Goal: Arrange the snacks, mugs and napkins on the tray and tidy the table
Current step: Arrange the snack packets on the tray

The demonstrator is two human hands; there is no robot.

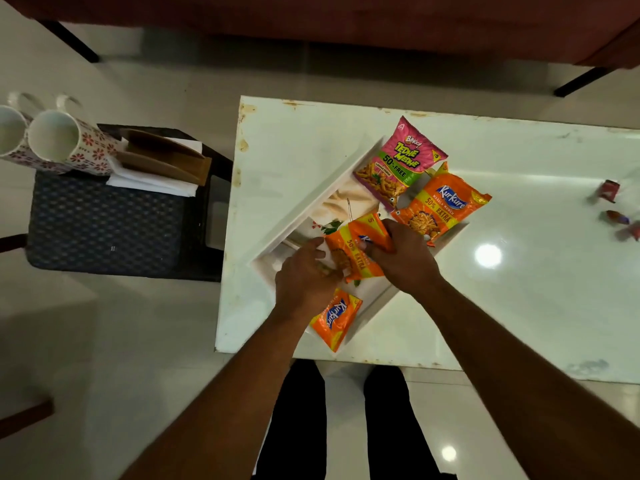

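Centrally, right hand and left hand both pinch orange Kurkure snack packet, fingers closed on its edges, over white rectangular tray on white table. Second orange Kurkure packet at 6 o'clock on tray rim; larger orange Kurkure bag at 2 o'clock; pink Tedhe Medhe bag at 1 o'clock. Two floral ceramic mugs and white napkins in brown holder on dark blue stool, 9 o'clock.

My left hand covers part of the lowest orange packet; small wrappers at the right edge are blurred; one mug is cut off left.
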